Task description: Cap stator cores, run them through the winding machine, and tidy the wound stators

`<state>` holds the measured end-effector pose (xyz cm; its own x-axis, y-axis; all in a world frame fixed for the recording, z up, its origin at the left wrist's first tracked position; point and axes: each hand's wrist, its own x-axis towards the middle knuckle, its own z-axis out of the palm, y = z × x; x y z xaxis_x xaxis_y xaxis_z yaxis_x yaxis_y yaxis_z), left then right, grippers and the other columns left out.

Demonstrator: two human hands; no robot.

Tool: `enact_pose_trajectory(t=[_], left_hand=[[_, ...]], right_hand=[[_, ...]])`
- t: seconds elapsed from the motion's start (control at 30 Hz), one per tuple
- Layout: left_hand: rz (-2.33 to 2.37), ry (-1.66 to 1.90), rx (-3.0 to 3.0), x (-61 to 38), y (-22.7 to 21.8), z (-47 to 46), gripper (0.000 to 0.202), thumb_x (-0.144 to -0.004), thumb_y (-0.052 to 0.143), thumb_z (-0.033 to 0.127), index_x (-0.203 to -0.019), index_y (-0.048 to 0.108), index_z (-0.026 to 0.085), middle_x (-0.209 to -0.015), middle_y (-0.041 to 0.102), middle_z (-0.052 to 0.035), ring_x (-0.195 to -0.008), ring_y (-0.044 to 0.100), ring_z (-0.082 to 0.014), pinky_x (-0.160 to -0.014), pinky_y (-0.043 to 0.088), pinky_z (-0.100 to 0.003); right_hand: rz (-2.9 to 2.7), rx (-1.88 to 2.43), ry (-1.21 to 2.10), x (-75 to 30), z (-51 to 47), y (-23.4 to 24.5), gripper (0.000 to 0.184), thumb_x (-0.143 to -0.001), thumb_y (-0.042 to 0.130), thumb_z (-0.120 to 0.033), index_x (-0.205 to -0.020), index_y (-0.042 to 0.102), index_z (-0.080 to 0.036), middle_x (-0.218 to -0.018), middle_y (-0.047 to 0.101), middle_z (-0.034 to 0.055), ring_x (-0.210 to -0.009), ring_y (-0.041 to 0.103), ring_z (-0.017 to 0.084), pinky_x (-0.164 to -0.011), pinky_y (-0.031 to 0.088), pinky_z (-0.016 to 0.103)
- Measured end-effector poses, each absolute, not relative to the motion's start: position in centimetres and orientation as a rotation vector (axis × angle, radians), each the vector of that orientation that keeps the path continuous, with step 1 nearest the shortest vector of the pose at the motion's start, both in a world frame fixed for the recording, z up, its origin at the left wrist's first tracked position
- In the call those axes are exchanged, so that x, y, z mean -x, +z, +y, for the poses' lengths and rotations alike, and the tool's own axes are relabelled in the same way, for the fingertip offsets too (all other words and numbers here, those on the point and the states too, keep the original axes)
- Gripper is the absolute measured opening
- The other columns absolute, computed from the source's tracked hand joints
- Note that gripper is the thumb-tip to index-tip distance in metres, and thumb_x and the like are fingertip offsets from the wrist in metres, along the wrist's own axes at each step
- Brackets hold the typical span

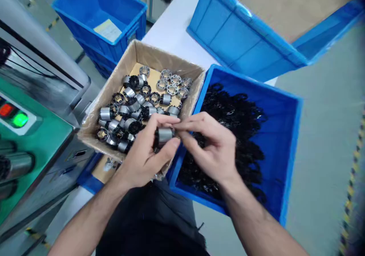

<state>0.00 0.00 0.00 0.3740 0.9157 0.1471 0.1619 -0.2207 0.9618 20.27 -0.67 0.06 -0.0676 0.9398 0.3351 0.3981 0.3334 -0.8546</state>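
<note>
My left hand (144,153) is closed around a motor stator core (165,135), a short silvery metal cylinder with a black end on its left. At the core's right end, the thumb and fingers of my right hand (215,147) are pinched together; whatever lies between them is hidden. Both hands are above the edge where a cardboard box (168,58) meets a blue bin (281,161). Inside the box lie many similar stator cores (134,105), some with black end pieces, and several bare metal rings (172,89). A heap of black ring-like plastic parts (234,111) fills much of the bin.
Behind the bin, a larger blue crate (228,31) holds a brown sheet. Stacked blue crates (99,5) with a paper slip stand at the back left. To the left is a green machine panel (48,134) with red and green lit buttons.
</note>
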Motion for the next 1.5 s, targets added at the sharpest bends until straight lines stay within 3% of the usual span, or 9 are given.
enact_pose_trajectory(t=[0.13, 0.27, 0.47, 0.67, 0.93, 1.03, 1.27, 1.37, 1.5], left_hand=[[1.413, 0.707, -2.083, 3.9, 1.2, 3.3, 0.023, -0.117, 0.063, 0.041, -0.131, 0.063, 0.022, -0.121, 0.073, -0.0103, -0.111, 0.070, -0.0309, -0.104, 0.056, -0.048], [1.666, 0.453, -2.352, 4.1, 2.6, 7.6, 0.042, -0.113, 0.068, 0.050, -0.140, 0.072, 0.019, -0.144, 0.070, -0.0203, -0.145, 0.056, -0.0485, -0.125, 0.046, -0.067], [1.677, 0.132, -2.390, -2.4, 3.8, 16.0, 0.030, -0.110, 0.061, 0.027, -0.121, 0.090, 0.024, -0.127, 0.085, -0.0130, -0.131, 0.073, -0.0391, -0.123, 0.050, -0.061], [1.680, -0.243, -2.389, -6.5, 2.1, 20.0, 0.047, -0.099, 0.071, 0.012, -0.142, 0.087, 0.021, -0.146, 0.083, -0.0165, -0.137, 0.077, -0.0405, -0.116, 0.060, -0.053], [1.700, -0.246, -2.371, -5.6, 2.3, 20.4, 0.036, -0.097, 0.077, 0.015, -0.129, 0.091, 0.018, -0.136, 0.086, -0.0172, -0.134, 0.077, -0.0424, -0.117, 0.060, -0.055], [1.623, 0.147, -2.272, -3.8, 2.6, 19.4, 0.028, -0.092, 0.083, 0.018, -0.118, 0.089, 0.022, -0.123, 0.086, -0.0120, -0.126, 0.077, -0.0386, -0.118, 0.060, -0.055], [1.009, 0.888, -1.011, -1.4, 4.0, 10.1, 0.026, -0.085, 0.074, 0.012, -0.110, 0.069, 0.019, -0.124, 0.076, -0.0101, -0.107, 0.080, -0.0239, -0.075, 0.067, -0.028], [0.905, 0.860, -0.757, -1.6, 3.9, 5.2, 0.018, -0.099, 0.067, 0.028, -0.112, 0.071, 0.017, -0.109, 0.078, -0.0116, -0.089, 0.077, -0.0211, -0.059, 0.060, -0.024], [0.829, 0.917, -0.779, -2.1, 1.2, 1.0, 0.040, -0.111, 0.074, 0.061, -0.115, 0.061, 0.024, -0.091, 0.078, -0.0029, -0.058, 0.065, -0.0133, -0.045, 0.045, -0.020]], right_hand=[[-1.708, 1.709, 0.544, -26.2, 1.4, -2.0, 0.011, -0.102, 0.078, -0.024, -0.110, 0.085, -0.023, -0.103, 0.080, 0.0050, -0.090, 0.077, 0.022, -0.087, 0.063, 0.038], [-2.185, 2.153, 0.723, -27.1, 2.1, -4.1, 0.044, -0.098, 0.085, -0.023, -0.141, 0.078, -0.015, -0.134, 0.075, 0.0186, -0.121, 0.078, 0.037, -0.106, 0.063, 0.048], [-2.292, 2.200, 0.860, -25.8, 2.8, -5.0, 0.055, -0.095, 0.091, -0.019, -0.147, 0.075, -0.014, -0.138, 0.080, 0.0201, -0.127, 0.079, 0.041, -0.107, 0.062, 0.046], [-2.200, 2.141, 0.872, -27.7, 2.9, -3.9, 0.030, -0.108, 0.079, -0.022, -0.137, 0.086, -0.025, -0.129, 0.087, 0.0112, -0.123, 0.083, 0.034, -0.104, 0.061, 0.041], [-2.013, 2.047, 0.817, -29.0, 2.7, -3.0, 0.028, -0.097, 0.091, -0.020, -0.124, 0.092, -0.027, -0.113, 0.084, 0.0062, -0.095, 0.078, 0.024, -0.092, 0.060, 0.036], [-1.845, 2.000, 0.842, -29.7, 2.6, -2.9, 0.028, -0.092, 0.097, -0.031, -0.120, 0.093, -0.027, -0.107, 0.087, 0.0039, -0.085, 0.073, 0.023, -0.086, 0.057, 0.038], [-1.472, 1.648, 1.100, -29.7, 2.1, -1.8, 0.033, -0.095, 0.088, -0.043, -0.125, 0.091, -0.028, -0.115, 0.088, 0.0052, -0.095, 0.075, 0.023, -0.094, 0.061, 0.043], [-1.238, 1.432, 1.282, -28.2, 1.7, -0.6, 0.040, -0.087, 0.100, -0.045, -0.120, 0.088, -0.027, -0.116, 0.088, 0.0045, -0.100, 0.080, 0.022, -0.099, 0.067, 0.040], [-0.988, 1.177, 1.497, -25.4, 0.8, 0.7, 0.056, -0.080, 0.109, -0.050, -0.126, 0.081, -0.032, -0.113, 0.087, 0.0010, -0.103, 0.085, 0.021, -0.091, 0.073, 0.034]])
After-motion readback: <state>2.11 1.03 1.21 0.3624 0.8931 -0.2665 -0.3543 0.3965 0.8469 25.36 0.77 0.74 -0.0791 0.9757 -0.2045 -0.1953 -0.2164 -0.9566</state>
